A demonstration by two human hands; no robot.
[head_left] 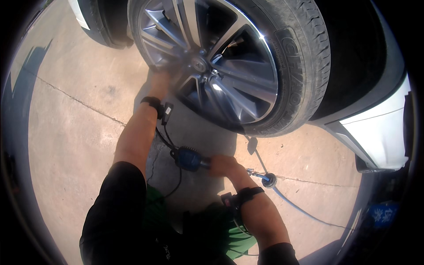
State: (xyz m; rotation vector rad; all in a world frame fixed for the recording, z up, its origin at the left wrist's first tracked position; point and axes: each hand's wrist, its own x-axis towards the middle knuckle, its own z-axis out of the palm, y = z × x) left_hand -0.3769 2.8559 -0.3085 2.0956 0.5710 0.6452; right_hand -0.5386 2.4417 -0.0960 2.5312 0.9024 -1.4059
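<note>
In the head view, the left grip (160,82) is at the lower left of the wheel (247,75); it is blurred against the spokes, so I cannot tell whether its fingers are apart or together. The right grip (222,166), lower and further right, is wrapped around the handle of a blue power tool (189,159), whose body points left, toward the space below the left grip. The tyre (307,66) rises above and right of the right grip, its lower edge well apart from the tool, with shaded concrete floor (84,110) between.

For room, the floor spreads broadly left of the left grip, crossed by a crack. Right of the right grip, a blue hose (293,205) runs through a dark round piece (269,180), and a white body panel (377,128) bounds the space further on. A black cable (164,138) hangs just below the left grip.

Large raised lettering marks the tyre sidewall, a small emblem sits on the hub cap (199,65), and white characters show on a blue panel (382,215) far right of the right grip.
</note>
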